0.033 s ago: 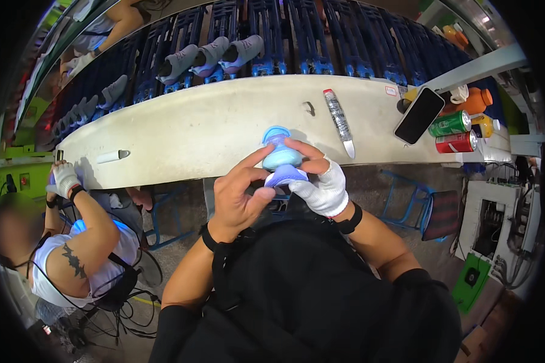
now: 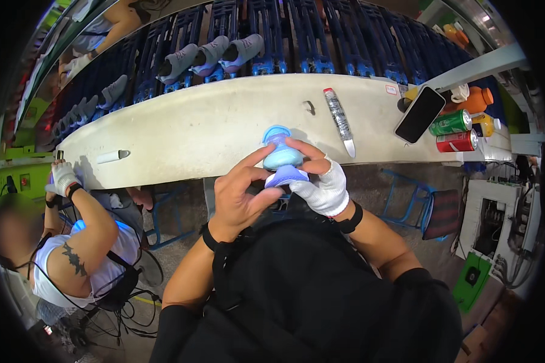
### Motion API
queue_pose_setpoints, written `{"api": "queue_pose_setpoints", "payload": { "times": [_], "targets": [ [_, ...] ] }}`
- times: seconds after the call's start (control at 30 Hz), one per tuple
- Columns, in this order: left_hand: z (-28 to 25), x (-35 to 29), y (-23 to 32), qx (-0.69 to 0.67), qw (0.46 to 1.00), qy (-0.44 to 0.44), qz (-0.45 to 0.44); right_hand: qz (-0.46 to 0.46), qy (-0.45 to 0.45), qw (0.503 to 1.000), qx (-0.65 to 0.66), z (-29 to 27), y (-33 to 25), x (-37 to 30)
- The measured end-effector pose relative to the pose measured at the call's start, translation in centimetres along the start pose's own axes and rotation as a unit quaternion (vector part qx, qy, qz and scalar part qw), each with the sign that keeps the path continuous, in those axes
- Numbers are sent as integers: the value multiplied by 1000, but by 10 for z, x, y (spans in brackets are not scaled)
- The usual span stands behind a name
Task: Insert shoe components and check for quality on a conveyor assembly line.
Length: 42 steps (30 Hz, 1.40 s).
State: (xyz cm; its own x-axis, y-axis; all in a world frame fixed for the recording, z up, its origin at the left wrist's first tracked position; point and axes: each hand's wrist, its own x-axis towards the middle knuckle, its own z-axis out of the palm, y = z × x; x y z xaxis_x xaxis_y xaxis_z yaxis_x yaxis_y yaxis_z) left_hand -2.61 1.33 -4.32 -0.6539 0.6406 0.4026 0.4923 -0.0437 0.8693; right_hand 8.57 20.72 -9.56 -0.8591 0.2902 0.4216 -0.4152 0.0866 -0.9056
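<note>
In the head view, we have the blue-and-purple shoe [image 2: 283,160] between our left grip [image 2: 234,195] and our right grip [image 2: 326,189], over the near edge of the bench [image 2: 194,127]. Both grips are closed on it, one from each side; we cannot tell whether it touches the bench top.

Beyond it, on the pale bench, we see a small dark strip [image 2: 309,108] and a wrapped tool [image 2: 339,121] with a red end and a white tip. Farther right are a phone [image 2: 419,115], a green can [image 2: 450,123] and a red can [image 2: 456,143]; a white tube [image 2: 112,156] lies to the left. Pale shoes [image 2: 208,55] sit on dark blue racks [image 2: 309,42] behind the bench. A co-worker [image 2: 82,260] sits at the left, and a stool [image 2: 440,215] stands at the right.

Our forearms come up from below and angle inward, a black band [image 2: 209,239] on the left wrist. Our left grip is bare, and the right wears a white glove [image 2: 332,192] with bare fingertips. Our index fingers point inward along the shoe's sides, thumbs nearer us.
</note>
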Motion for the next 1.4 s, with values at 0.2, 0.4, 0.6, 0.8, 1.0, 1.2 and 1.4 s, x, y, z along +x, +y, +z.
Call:
{"api": "queue_pose_setpoints", "payload": {
  "times": [0.2,0.4,0.6,0.8,1.0,1.2,1.4],
  "targets": [
    [0,4,-4,118,993,1,22,-55,-3,996,-65,-2,4,12],
    [1,8,-11,109,993,20,33,-49,8,995,-82,2,8,16],
    [-10,8,-12,84,996,21,-1,-62,3,992,-108,4,12,31],
    [-49,56,47,257,954,-137,-71,-117,-55,978,-166,26,10,42],
    [-59,44,10,357,912,-199,-42,-24,-83,950,-301,19,6,26],
    [-58,33,-2,324,931,-148,-77,86,-70,948,-297,19,5,27],
    [-51,31,9,347,930,-118,-32,190,-106,924,-314,18,-7,37]
  ]
}}
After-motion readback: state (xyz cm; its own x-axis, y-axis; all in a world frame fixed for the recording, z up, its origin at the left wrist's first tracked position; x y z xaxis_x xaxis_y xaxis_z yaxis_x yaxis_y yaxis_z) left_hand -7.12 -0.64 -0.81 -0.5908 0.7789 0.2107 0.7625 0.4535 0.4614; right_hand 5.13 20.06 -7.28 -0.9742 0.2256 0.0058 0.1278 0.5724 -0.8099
